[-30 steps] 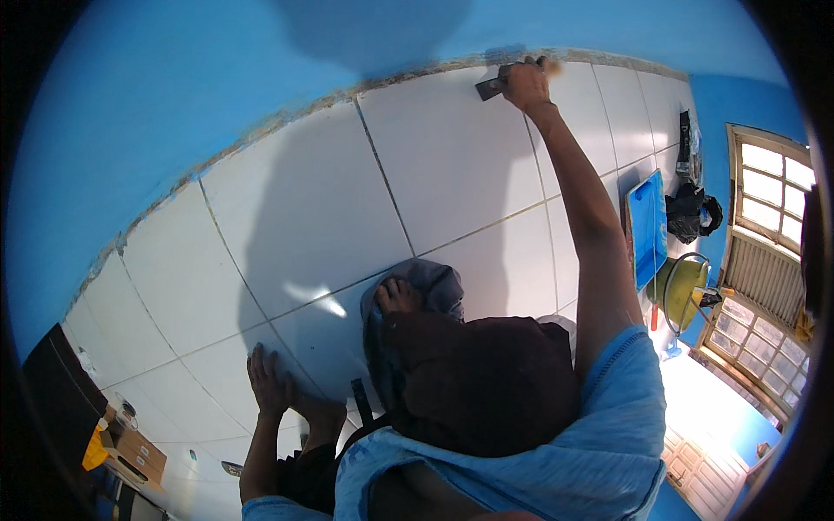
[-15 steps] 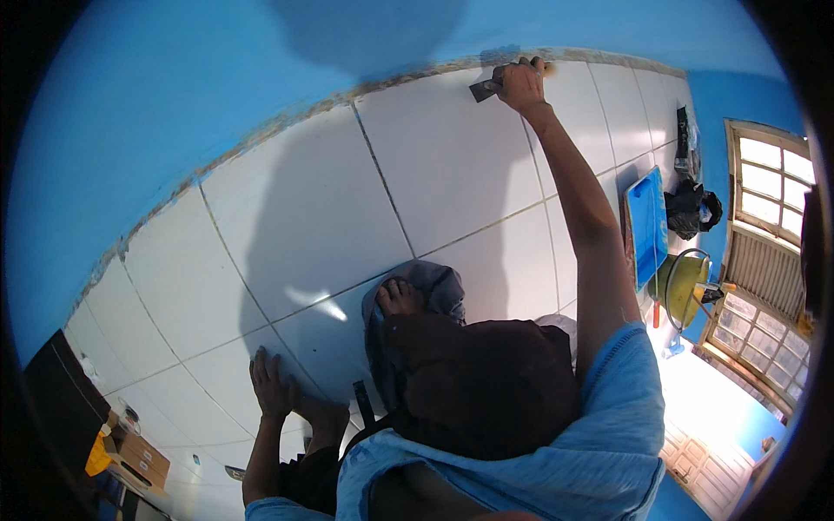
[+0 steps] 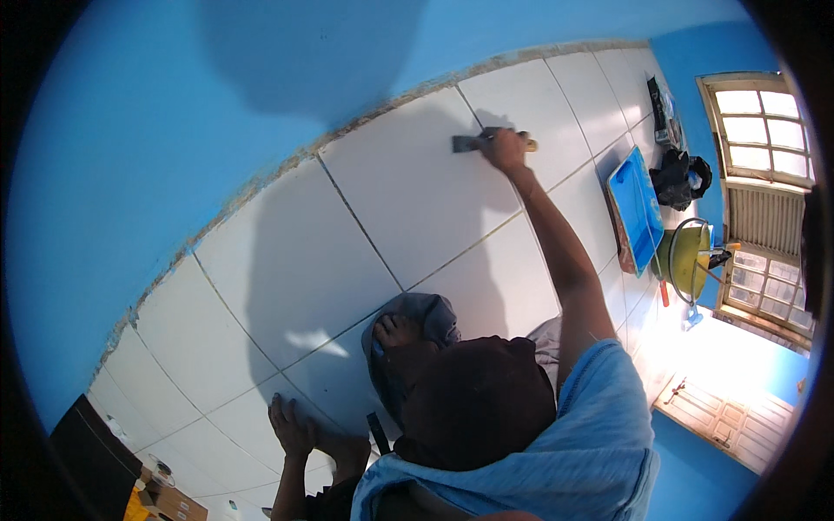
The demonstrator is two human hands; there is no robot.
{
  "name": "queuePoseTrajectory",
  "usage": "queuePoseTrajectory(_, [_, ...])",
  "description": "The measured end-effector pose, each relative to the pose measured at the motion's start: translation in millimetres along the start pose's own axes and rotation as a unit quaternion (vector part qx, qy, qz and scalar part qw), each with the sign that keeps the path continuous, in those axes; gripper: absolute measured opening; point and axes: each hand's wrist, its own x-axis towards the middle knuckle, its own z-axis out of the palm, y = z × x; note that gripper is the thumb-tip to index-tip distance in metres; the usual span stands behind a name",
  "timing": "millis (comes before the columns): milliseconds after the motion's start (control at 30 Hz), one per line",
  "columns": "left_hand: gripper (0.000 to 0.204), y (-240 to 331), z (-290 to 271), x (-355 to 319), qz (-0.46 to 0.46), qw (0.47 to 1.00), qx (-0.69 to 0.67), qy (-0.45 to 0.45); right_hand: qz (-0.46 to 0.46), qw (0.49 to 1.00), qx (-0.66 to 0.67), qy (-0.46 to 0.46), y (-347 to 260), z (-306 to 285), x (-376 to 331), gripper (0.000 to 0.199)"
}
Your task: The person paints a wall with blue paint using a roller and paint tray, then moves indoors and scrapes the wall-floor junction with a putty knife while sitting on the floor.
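Note:
In my right hand point(image 3: 504, 151) is a scraper point(image 3: 465, 144) with a flat dark blade and a light handle end; my fingers are closed round it. It is over the white floor tiles point(image 3: 391, 187), near a grout line and a short way out from the blue wall point(image 3: 148, 113). Its blade points left; whether it touches the tile I cannot tell. My left hand point(image 3: 293, 425) rests on the tiles beside my foot, fingers stretched out, with nothing in it.
A rough grey strip point(image 3: 287, 169) runs along the wall's foot. To the right are a blue tray point(image 3: 636, 213), a black plastic bag point(image 3: 682, 180) and a green bucket point(image 3: 688, 262). A cardboard box point(image 3: 174, 502) is at the lower left. My bare foot point(image 3: 398, 332) is mid-floor.
My right hand has drawn the scraper away from the wall's foot, back over the tiles. The left hand stays on the floor, while the whole view has shifted slightly.

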Motion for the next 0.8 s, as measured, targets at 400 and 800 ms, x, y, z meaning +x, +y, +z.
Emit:
queuePoseTrajectory(400, [0.050, -4.2, 2.8, -0.6, -0.019, 1.000, 0.008, -0.022, 0.290, 0.950, -0.074, 0.089, 201.5, 3.3, 57.2, 0.033])
queuePoseTrajectory(800, [0.051, -29.3, 30.1, -10.3, 0.001, 0.991, 0.069, -0.110, 0.036, 0.994, -0.091, 0.038, 154.4, -38.5, 170.2, 0.037])
